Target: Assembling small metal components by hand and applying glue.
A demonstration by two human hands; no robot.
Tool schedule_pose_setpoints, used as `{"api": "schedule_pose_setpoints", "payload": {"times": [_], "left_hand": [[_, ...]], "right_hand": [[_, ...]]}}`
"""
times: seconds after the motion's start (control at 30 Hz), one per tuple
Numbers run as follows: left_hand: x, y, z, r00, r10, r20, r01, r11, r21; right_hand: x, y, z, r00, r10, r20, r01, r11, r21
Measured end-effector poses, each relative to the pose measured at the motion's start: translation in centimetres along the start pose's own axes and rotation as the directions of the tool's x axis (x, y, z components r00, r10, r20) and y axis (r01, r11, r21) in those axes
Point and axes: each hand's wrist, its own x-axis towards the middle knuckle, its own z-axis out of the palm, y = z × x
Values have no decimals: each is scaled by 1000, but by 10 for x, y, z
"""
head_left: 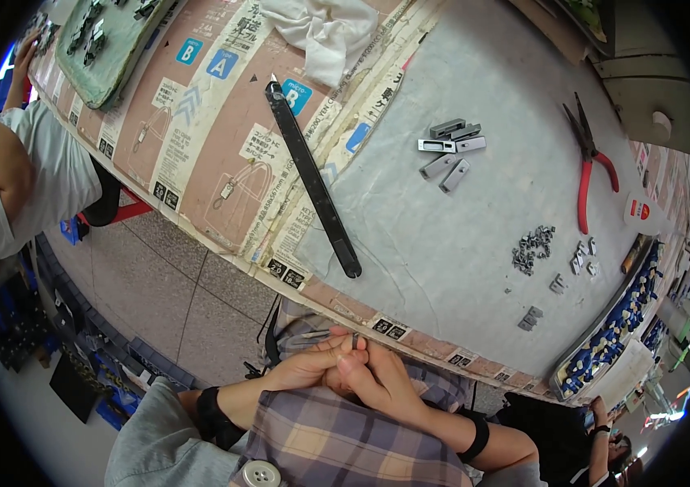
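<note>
My left hand [313, 367] and my right hand [381, 381] meet over my plaid apron, just off the table's front edge. Their fingertips pinch a small grey metal piece [355, 342], mostly covered by the fingers. Beyond them on the table lies a long black cutter knife [312, 178], its pointed tip facing away. Several silver rectangular metal blocks [456, 176] sit in a loose group farther right. Nearer on the right are a pile of tiny grey metal parts [532, 248] and some small silver pieces [579, 261].
Red-handled needle-nose pliers [584, 162] lie at the right. A tray of blue and cream parts [605, 341] stands by the right edge. At the back are a white cloth [333, 36] and a green tray [109, 73] with dark parts. Other people sit at left and lower right.
</note>
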Motion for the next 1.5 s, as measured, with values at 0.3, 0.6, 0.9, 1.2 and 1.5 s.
{"api": "schedule_pose_setpoints", "payload": {"times": [0.3, 0.6, 0.9, 1.2, 1.5], "left_hand": [[2, -2, 3, 994, 54, -97, -39, 988, 150], [-11, -2, 7, 943, 319, 89, -280, 624, 730], [-18, -2, 18, 928, 358, 104, -290, 518, 805], [-19, -3, 29, 903, 373, 214, -350, 346, 870], [-18, 2, 41, 879, 264, 397, -379, -117, 918]], "right_hand": [[-1, 8, 1, 1000, -13, -23, 11, 998, -56], [-8, -24, -14, 994, -3, 106, 20, 986, -164], [-14, -20, -15, 996, -45, 75, 47, 999, -23], [-20, -21, -17, 996, -91, -12, 92, 995, 50], [-31, -22, -23, 960, -257, -111, 258, 966, -8]]}}
